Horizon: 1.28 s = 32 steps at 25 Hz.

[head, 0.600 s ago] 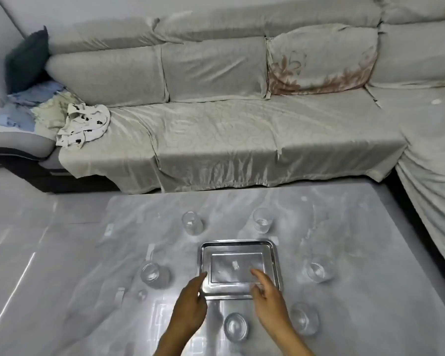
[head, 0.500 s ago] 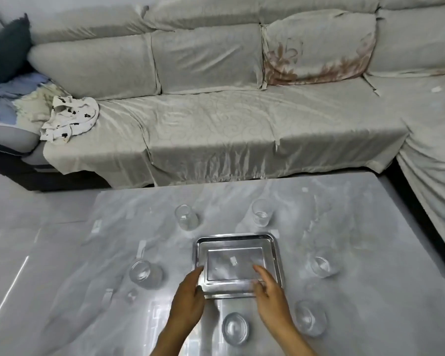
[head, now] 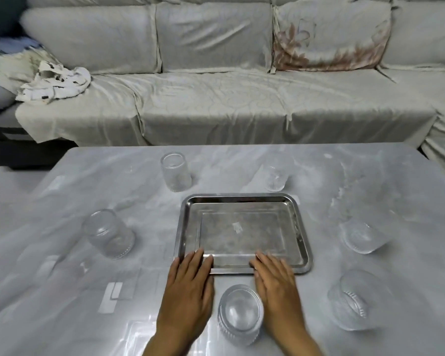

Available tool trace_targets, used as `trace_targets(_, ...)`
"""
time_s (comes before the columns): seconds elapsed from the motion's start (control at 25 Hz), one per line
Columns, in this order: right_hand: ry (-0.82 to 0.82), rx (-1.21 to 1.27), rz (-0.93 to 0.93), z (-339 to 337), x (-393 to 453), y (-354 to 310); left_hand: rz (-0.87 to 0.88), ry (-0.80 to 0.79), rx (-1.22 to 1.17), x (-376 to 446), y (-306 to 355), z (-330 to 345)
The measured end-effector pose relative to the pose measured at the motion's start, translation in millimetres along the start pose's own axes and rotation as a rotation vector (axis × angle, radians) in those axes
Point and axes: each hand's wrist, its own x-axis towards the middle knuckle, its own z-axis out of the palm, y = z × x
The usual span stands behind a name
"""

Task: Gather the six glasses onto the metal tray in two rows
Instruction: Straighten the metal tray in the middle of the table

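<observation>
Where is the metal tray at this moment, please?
In the head view, the metal tray lies flat at the table's centre, ringed by the six glasses, its near rim under the fingertips of both hands.

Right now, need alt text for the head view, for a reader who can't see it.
Left hand and right hand lie flat, fingers on the near rim of an empty metal tray on a grey marbled table. Six clear glasses stand around the tray, none on it; the nearest glass sits between the wrists. A covered sofa is behind.
</observation>
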Motion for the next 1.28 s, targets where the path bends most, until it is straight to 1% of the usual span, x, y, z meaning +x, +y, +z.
trace_targets(0.04, -0.011, 0.039, 0.019, -1, 0, 2, -0.005, 0.003, 0.000, -1, 1, 0)
trace_targets(0.12, -0.053, 0.064, -0.002, -7, -6, -1, -0.031, 0.011, 0.013, -7, 8, -5)
trace_targets(0.2, -0.089, -0.024, -0.034, -11, -11, 0, -0.072, 0.012, -0.011, -10, 12, -8)
trace_targets(0.24, -0.079, -0.072, -0.029, -14, -16, 0, -0.099, -0.003, -0.023, -13, 14, -11)
trace_targets(0.32, -0.043, -0.139, 0.034, -20, -24, -3, -0.153, -0.042, -0.027, -16, 19, -14)
trace_targets(0.4, -0.046, -0.193, 0.044, -20, -27, -6, -0.149, -0.060, -0.031, -19, 19, -13)
trace_targets(0.48, -0.048, -0.208, 0.070, -19, -23, -10, -0.151, -0.040, -0.041, -19, 15, -12)
trace_targets(0.6, -0.091, -0.245, 0.101, -17, -20, -6, -0.142, -0.035, -0.029, -10, 13, -7)
trace_targets(0.72, -0.072, -0.207, 0.114, -14, -20, -6, -0.141, 0.000, -0.047, -15, 13, -4)
trace_targets(0.84, -0.016, -0.063, 0.088, -13, -18, -1, -0.116, 0.053, -0.059, -15, 16, -10)
trace_targets(0.88, 0.017, -0.002, 0.086, -14, -17, 2, -0.094, 0.083, -0.100, -16, 18, -13)
trace_targets(0.92, 0.041, 0.047, 0.079, -14, -18, 5, -0.094, 0.126, -0.207, -19, 19, -19)
trace_targets(1.0, 0.079, 0.107, 0.057, -14, -21, 7, -0.139, 0.248, -0.519, -32, 20, -32)
trace_targets(1.04, 0.100, 0.125, 0.048, -12, -21, 9, -0.144, 0.286, -0.682, -40, 20, -37)
trace_targets(1.08, 0.116, 0.141, 0.044, -12, -22, 9, -0.109, 0.250, -0.807, -47, 23, -43)
trace_targets(1.12, 0.127, 0.148, 0.042, -11, -22, 9, -0.051, 0.131, -0.877, -53, 29, -49)
trace_targets(1.16, 0.140, 0.144, 0.040, -11, -22, 8, 0.009, -0.022, -0.883, -55, 36, -54)
trace_targets(1.2, 0.155, 0.143, 0.045, -13, -22, 7, 0.060, -0.147, -0.839, -54, 45, -56)
trace_targets(1.24, 0.166, 0.163, 0.061, -16, -24, 6, 0.087, -0.204, -0.792, -53, 51, -56)
trace_targets(1.28, 0.174, 0.195, 0.079, -19, -28, 5, 0.082, -0.201, -0.781, -52, 55, -55)
